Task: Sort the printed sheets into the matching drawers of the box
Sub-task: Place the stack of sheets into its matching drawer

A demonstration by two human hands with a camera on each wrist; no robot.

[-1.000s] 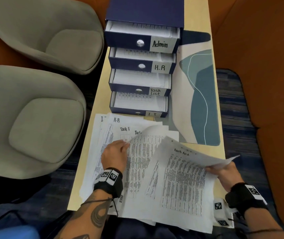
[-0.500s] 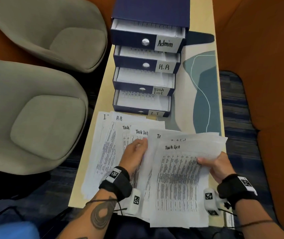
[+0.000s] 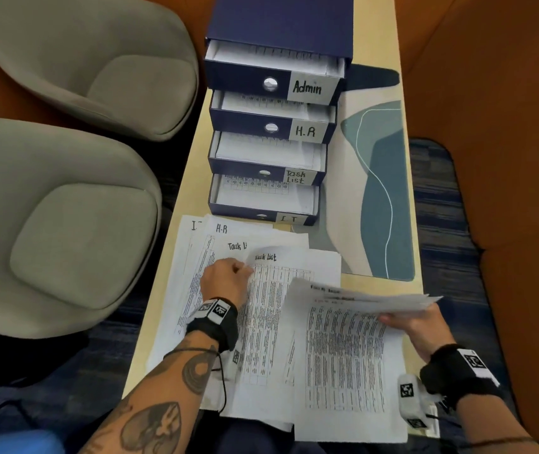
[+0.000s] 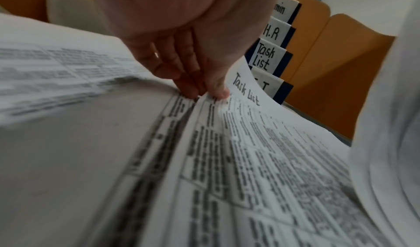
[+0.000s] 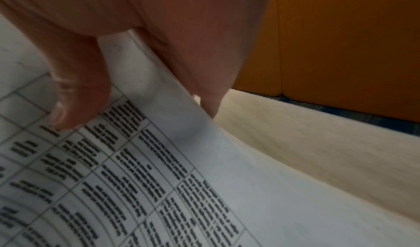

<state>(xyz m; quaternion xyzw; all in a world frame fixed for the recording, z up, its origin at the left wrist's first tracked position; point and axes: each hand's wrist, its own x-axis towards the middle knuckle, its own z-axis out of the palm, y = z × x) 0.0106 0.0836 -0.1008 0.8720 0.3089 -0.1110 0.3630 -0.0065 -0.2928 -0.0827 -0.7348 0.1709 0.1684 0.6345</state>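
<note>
A dark blue box (image 3: pixel 281 24) stands on the table with its drawers pulled out in steps: Admin (image 3: pixel 248 81), H.R (image 3: pixel 248 124), Task List (image 3: pixel 245 170) and I.T (image 3: pixel 242 213). All hold paper. Printed sheets lie fanned in front of it. My left hand (image 3: pixel 240 271) pinches the upper left edge of a sheet headed "Task list" (image 3: pixel 281 290), and the left wrist view shows the fingertips (image 4: pixel 193 90) bunching that sheet (image 4: pixel 261 143). My right hand (image 3: pixel 405 319) holds a stack of sheets (image 3: pixel 343 339) by its right edge, thumb (image 5: pixel 75 98) on top, far edge raised.
Two grey armchairs (image 3: pixel 65 240) (image 3: pixel 98 60) stand close along the table's left side. A desk mat with blue shapes (image 3: pixel 379 191) lies right of the box. Orange upholstery (image 3: pixel 491 158) rises at the right. Fanned sheets headed I.T, H.R and Task List (image 3: pixel 222 229) overhang the near edge.
The sheet my left hand had lifted now lies with the stack in my right hand. The left hand has taken hold of another Task list sheet, and the right hand's stack has tipped up at its far edge.
</note>
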